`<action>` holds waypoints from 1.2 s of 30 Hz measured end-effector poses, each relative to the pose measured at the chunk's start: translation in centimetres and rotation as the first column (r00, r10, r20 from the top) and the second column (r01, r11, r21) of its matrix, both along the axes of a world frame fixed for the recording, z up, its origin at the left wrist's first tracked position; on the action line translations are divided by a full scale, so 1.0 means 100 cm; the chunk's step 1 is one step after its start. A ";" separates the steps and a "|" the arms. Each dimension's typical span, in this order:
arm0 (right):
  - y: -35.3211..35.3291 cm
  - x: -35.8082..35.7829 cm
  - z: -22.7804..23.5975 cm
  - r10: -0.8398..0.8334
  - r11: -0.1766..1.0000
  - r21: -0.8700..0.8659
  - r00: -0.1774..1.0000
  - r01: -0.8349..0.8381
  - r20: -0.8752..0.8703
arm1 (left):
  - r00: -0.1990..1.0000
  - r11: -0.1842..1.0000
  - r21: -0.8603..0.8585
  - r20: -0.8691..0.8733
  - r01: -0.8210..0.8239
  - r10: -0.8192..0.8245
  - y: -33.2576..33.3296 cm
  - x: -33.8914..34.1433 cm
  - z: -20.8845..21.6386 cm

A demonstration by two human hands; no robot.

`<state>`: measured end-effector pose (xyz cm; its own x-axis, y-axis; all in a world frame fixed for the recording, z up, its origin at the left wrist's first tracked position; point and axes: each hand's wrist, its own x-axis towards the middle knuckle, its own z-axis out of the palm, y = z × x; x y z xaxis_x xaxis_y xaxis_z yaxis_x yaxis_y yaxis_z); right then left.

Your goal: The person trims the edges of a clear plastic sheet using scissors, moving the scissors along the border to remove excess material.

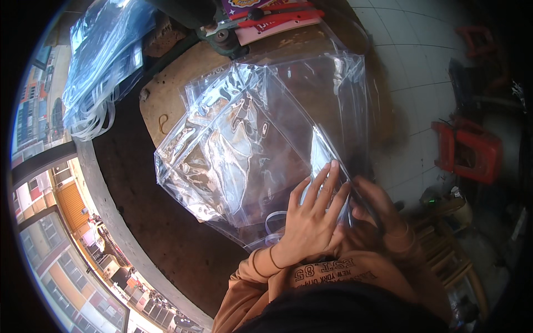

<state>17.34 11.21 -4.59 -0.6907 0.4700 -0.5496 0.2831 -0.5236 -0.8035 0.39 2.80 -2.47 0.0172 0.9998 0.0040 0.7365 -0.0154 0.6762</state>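
Clear plastic bags [222,150], shiny and creased, lie overlapping on the brown work surface in front of me. My left hand [313,213] rests on the near right part of the plastic, its fingers stretched out and pointing away from me. A folded plastic edge rises beside those fingers. At that edge is my right hand [383,208], slightly blurred, with fingers bent around the plastic; part of it is hidden. Close to my left wrist a clear strap loop [276,222] sticks out from the bag.
Beyond the bags stands a dark metal machine part [225,39], with red-handled pliers [272,16] near it. More clear bags with straps [102,66] hang at the far left. A rubber band [163,123] lies on the surface. On the tiled floor at right is a red stool [469,150].
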 end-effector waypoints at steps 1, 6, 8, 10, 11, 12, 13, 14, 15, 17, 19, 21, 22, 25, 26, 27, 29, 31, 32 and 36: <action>0.000 0.000 -0.001 -0.012 1.000 0.004 1.000 0.012 -0.007 | 1.000 1.000 0.002 -0.006 0.007 -0.007 0.001 -0.001 0.000; 0.000 0.000 -0.003 -0.003 0.999 0.052 1.000 0.002 0.019 | 1.000 1.000 0.006 -0.013 0.026 -0.026 0.005 -0.004 0.000; 0.000 0.000 -0.003 -0.007 0.999 0.051 1.000 0.006 0.021 | 0.999 1.000 0.009 -0.016 0.028 -0.028 0.005 -0.005 0.001; 0.000 0.000 -0.003 -0.007 0.998 0.060 1.000 0.005 0.025 | 0.999 0.999 0.010 -0.019 0.030 -0.030 0.006 -0.006 0.002; 0.001 0.000 -0.003 -0.004 0.998 0.070 1.000 0.002 0.028 | 0.999 0.999 0.011 -0.021 0.031 -0.031 0.006 -0.006 0.001; 0.002 0.000 -0.002 -0.002 0.997 0.081 1.000 -0.001 0.031 | 0.999 0.999 0.011 -0.023 0.032 -0.032 0.006 -0.006 0.001; 0.002 -0.001 -0.001 -0.011 0.997 0.072 1.000 0.009 0.025 | 0.999 0.999 0.009 -0.026 0.031 -0.030 0.007 -0.007 0.001; 0.002 -0.001 0.000 -0.021 0.998 0.063 1.000 0.020 0.019 | 0.999 1.000 0.007 -0.029 0.029 -0.029 0.007 -0.007 0.001; 0.002 -0.002 0.001 -0.031 0.998 0.053 0.999 0.030 0.013 | 0.999 1.000 0.005 -0.032 0.028 -0.028 0.007 -0.007 0.001; 0.004 -0.003 0.003 -0.035 0.999 0.043 0.999 0.033 0.039 | 0.999 1.000 0.005 -0.026 0.028 -0.027 0.007 -0.008 0.001; 0.005 -0.002 0.002 -0.021 0.999 0.035 0.999 0.019 0.050 | 0.999 0.999 0.001 -0.021 0.038 -0.038 0.006 -0.009 0.001; 0.006 0.003 -0.001 0.006 0.999 0.033 0.999 -0.008 0.043 | 0.998 0.998 -0.009 -0.021 0.057 -0.057 0.005 -0.009 0.004; 0.006 0.004 -0.003 0.016 0.999 0.036 0.999 -0.018 0.041 | 0.998 0.998 -0.008 -0.017 0.054 -0.055 0.004 -0.008 0.004; 0.006 0.005 -0.003 0.023 0.998 0.054 0.999 -0.026 0.045 | 0.999 0.999 -0.004 -0.007 0.052 -0.052 0.004 -0.008 0.004; 0.006 0.005 -0.003 0.028 0.998 0.054 0.998 -0.031 0.051 | 0.999 0.999 -0.005 -0.008 0.054 -0.054 0.004 -0.008 0.004; 0.007 0.005 -0.002 0.033 0.998 0.054 0.998 -0.036 0.057 | 0.998 0.998 -0.005 -0.008 0.056 -0.056 0.004 -0.008 0.004; 0.007 0.004 -0.001 0.037 0.995 0.085 0.997 -0.042 0.062 | 0.999 0.999 -0.010 0.000 0.051 -0.051 0.004 -0.008 0.004; 0.005 0.003 -0.001 0.021 0.997 0.078 0.997 -0.027 0.075 | 0.999 0.998 -0.015 0.000 0.054 -0.054 0.003 -0.008 0.004; 0.003 0.003 -0.002 0.003 0.998 0.055 0.996 -0.007 0.085 | 0.998 0.998 -0.017 -0.004 0.060 -0.061 0.003 -0.008 0.004; 0.001 0.003 -0.003 -0.046 0.998 0.035 0.999 0.046 0.000 | 0.996 0.996 -0.037 -0.003 0.084 -0.084 0.001 -0.007 0.007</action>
